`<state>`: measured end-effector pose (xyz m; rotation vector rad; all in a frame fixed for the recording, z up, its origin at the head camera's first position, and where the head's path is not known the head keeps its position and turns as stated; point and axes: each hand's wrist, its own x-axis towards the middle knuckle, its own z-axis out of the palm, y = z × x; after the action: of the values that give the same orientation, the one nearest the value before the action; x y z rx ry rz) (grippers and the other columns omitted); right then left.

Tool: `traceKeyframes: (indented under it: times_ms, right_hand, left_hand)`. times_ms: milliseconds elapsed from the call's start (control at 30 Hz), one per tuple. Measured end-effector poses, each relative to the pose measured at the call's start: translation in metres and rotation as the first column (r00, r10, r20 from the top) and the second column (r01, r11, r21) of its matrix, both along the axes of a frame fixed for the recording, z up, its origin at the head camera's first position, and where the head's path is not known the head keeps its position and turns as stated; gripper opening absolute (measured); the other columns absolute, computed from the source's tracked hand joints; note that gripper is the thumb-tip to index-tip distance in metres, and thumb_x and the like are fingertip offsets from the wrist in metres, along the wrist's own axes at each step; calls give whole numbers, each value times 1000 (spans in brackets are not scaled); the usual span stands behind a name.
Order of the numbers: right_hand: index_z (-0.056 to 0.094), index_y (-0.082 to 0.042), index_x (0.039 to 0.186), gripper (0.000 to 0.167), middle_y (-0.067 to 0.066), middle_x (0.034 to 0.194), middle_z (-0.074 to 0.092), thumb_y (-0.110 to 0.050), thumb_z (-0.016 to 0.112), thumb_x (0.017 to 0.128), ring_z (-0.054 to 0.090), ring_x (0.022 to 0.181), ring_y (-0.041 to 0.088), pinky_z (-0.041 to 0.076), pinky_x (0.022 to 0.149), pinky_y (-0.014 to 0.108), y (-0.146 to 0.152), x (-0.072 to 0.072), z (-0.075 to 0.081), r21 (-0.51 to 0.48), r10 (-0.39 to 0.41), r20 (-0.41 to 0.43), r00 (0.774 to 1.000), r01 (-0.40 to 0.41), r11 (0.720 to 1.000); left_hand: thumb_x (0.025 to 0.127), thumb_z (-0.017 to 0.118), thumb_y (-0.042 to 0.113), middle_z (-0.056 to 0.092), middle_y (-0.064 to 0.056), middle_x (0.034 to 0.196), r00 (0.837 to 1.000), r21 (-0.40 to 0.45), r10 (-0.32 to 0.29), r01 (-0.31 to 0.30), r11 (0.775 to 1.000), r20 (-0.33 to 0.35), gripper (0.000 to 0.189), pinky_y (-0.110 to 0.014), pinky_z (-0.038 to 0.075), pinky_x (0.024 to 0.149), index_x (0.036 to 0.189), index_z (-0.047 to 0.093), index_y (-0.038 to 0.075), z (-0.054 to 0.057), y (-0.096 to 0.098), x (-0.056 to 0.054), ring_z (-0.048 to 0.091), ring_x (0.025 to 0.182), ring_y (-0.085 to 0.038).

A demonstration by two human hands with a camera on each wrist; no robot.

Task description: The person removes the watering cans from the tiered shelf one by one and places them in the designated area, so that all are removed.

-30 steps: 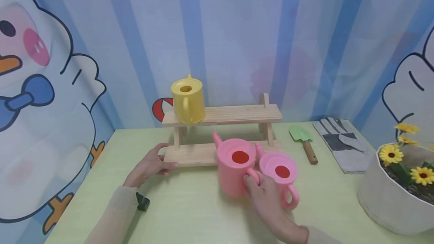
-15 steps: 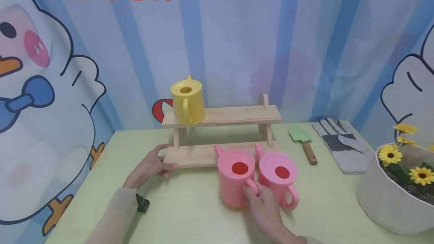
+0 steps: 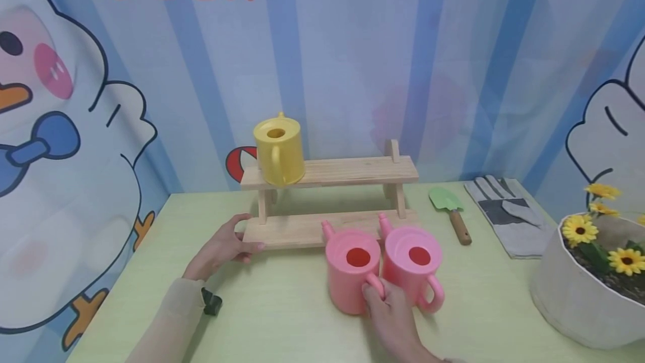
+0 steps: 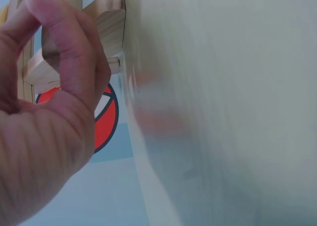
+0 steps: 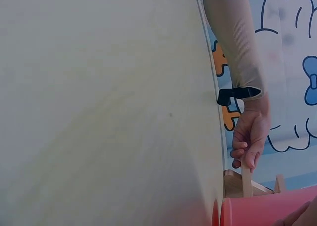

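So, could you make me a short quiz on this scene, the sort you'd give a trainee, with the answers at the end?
1. Multiple choice. Which thing stands on the upper shelf board?
A) the trowel
B) the yellow watering can
C) the gloves

2. True or false. The left hand grips an end of the lower shelf board.

3. Fill in the blank. The right hand holds the nearer-to-the-left pink watering can by its ____.

Key
1. B
2. True
3. handle
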<state>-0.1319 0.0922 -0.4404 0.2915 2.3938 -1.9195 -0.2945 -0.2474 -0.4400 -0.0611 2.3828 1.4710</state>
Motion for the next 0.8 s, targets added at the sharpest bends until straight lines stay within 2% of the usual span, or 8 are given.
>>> traceKeyframes:
  times_ms: [167,333,667,800]
  right_hand:
    - [44,-7,76,38,1,67,42,-16,56,112,51,70,17,42,66,22,0,2,-4,-7,-8,-16,1000,8,1000]
    - [43,-7,76,39,0,67,41,-16,56,112,50,69,15,41,67,21,1,3,-7,-10,-3,-33,999,2,1000]
    - [41,-10,77,39,1,70,44,-17,54,113,52,74,18,42,69,22,-1,6,-9,-42,5,18,1000,-4,999]
    - [40,-10,76,40,1,70,45,-17,56,112,52,74,18,42,70,23,1,7,-11,-37,4,13,1000,-3,999]
  left_hand:
    - [95,88,20,71,-12,107,1000,6,-12,12,1000,-10,102,-27,57,71,170,21,9,0,0,0,63,63,-13]
    - [94,89,21,71,-13,108,1000,1,2,-2,1000,-6,102,-26,57,71,170,22,10,-1,0,0,64,63,-13]
    - [93,89,22,71,-13,108,1000,-21,12,-12,1000,1,101,-26,57,70,169,23,11,-2,1,-1,65,64,-13]
    - [94,89,23,71,-13,108,1000,-25,9,-9,1000,1,102,-27,57,71,169,22,11,-2,0,-1,65,64,-14]
